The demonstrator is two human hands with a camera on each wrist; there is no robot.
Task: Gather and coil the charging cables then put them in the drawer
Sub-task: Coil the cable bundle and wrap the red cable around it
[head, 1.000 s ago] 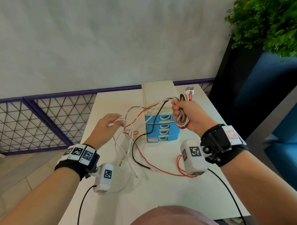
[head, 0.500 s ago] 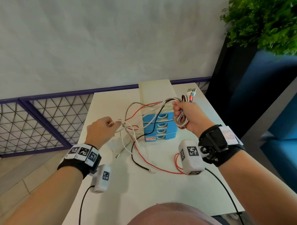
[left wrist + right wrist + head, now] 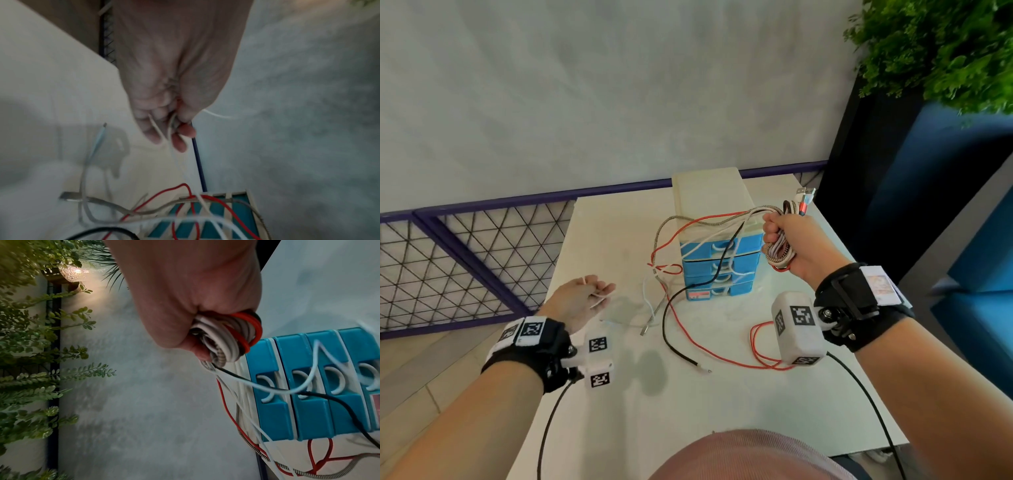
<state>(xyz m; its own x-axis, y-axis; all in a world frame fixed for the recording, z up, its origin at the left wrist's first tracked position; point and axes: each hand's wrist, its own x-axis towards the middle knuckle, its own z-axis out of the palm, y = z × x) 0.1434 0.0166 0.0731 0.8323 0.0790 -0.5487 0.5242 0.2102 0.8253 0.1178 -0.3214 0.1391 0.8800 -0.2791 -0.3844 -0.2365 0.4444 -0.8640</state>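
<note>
My right hand (image 3: 789, 240) is raised beside the blue drawer unit (image 3: 720, 263) and grips a coiled bundle of cables (image 3: 779, 253) (image 3: 230, 337), with USB plugs (image 3: 804, 198) sticking up behind it. From that fist red (image 3: 688, 329), black (image 3: 674, 308), white and braided cables trail left across the drawer fronts (image 3: 308, 386) down to the table. My left hand (image 3: 585, 294) hovers low at the left and pinches a thin white cable (image 3: 170, 129) between its fingertips. All drawers look closed.
The white table (image 3: 722, 394) ends close on the left, where a purple mesh fence (image 3: 465, 253) runs. A red loop (image 3: 760, 346) lies under my right wrist. A dark planter with a green plant (image 3: 945, 51) stands at the right.
My left hand has pulled down and left, away from the tangle, drawing the white cable with it. My right hand still holds the bundle beside the drawers.
</note>
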